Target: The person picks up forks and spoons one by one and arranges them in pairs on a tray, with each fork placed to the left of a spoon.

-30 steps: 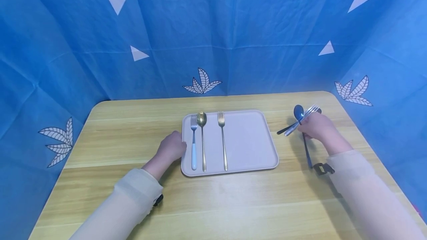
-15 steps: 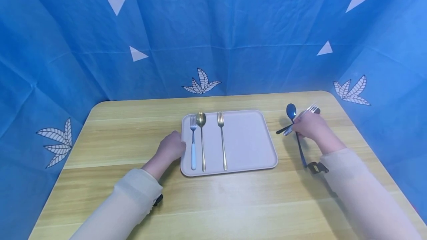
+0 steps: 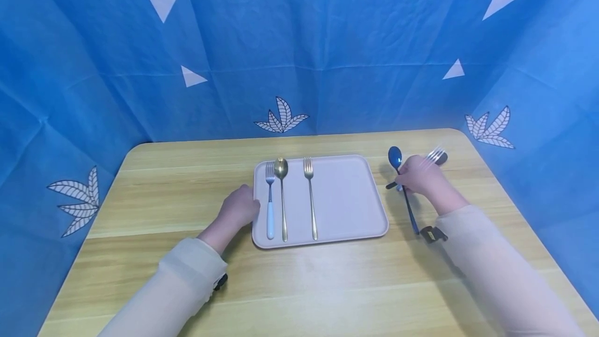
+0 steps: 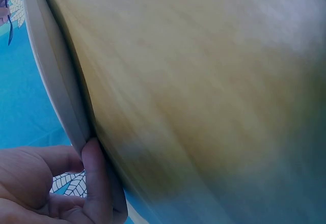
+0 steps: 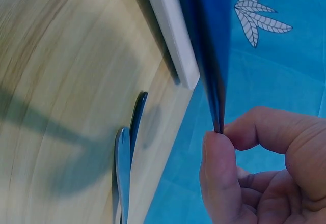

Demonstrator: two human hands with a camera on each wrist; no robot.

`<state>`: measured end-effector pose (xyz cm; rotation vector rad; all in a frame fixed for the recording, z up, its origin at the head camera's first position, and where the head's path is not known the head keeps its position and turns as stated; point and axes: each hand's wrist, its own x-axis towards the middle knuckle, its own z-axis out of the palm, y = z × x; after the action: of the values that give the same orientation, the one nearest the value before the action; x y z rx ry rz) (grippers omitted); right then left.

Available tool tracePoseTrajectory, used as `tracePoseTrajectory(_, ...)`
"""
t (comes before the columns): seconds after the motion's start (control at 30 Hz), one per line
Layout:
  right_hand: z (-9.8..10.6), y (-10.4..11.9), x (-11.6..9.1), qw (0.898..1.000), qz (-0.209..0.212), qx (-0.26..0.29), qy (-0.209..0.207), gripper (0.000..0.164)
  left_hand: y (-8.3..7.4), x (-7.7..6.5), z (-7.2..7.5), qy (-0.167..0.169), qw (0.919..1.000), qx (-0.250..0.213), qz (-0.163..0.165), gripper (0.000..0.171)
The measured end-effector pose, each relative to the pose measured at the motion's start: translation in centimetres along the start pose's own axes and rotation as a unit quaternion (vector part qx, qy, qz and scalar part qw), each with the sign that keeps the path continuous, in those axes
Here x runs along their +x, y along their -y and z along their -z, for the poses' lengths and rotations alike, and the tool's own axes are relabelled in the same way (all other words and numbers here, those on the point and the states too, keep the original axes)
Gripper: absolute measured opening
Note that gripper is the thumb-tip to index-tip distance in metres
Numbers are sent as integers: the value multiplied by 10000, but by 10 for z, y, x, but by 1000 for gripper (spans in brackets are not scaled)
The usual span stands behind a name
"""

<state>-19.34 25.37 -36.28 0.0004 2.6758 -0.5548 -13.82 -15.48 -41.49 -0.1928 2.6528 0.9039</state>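
My right hand (image 3: 423,177) pinches a dark blue spoon (image 3: 410,213) by its handle between thumb and forefinger, bowl toward the back. The right wrist view shows the spoon's handle (image 5: 206,46) raised off the table. Behind that hand lie a silver fork (image 3: 436,155) and a black-handled piece with a dark rounded end (image 3: 442,158), crossing each other and partly hidden. My left hand (image 3: 241,206) grips the left rim of a pale tray (image 3: 351,196), thumb and finger on its edge. On the tray rest a blue-handled fork (image 3: 270,220), a gold spoon (image 3: 281,168) and a gold fork (image 3: 308,169).
The light wooden table (image 3: 299,285) has rounded back corners. A blue curtain (image 3: 327,51) with white triangles and leaf prints hangs behind it and along both sides.
My right hand has moved left toward the tray, carrying the dark blue spoon away from over the silver fork. The left hand still holds the tray's edge.
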Motion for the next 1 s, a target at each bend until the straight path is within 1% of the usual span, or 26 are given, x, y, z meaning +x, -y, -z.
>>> tracePoseTrajectory(0.13, -2, 6, 1, 9998, 96, -170, -2, 30, 0, 0, 1, -1, 10000, 37, -12, 13)
tracePoseTrajectory(0.3, -6, 12, 3, 9994, 107, -301, -97, 39, -1, 0, 2, 101, 9999, -27, 105, 14)
tracePoseTrajectory(0.4, -6, 18, 4, 9993, 108, -337, -120, 40, -2, -1, 3, 149, 9998, -48, 144, 15)
tracePoseTrajectory(0.63, -8, 29, 11, 9994, 153, -299, -22, 44, 0, 1, 2, 142, 9998, -1, 103, 15)
tracePoseTrajectory(0.83, -12, 36, 13, 9997, 130, -198, -45, 41, -1, 0, 2, 138, 9999, -18, 101, 16)
tracePoseTrajectory(1.0, -15, 40, 16, 9998, 144, -148, -63, 41, -2, 1, 0, 66, 9999, 88, 72, 16)
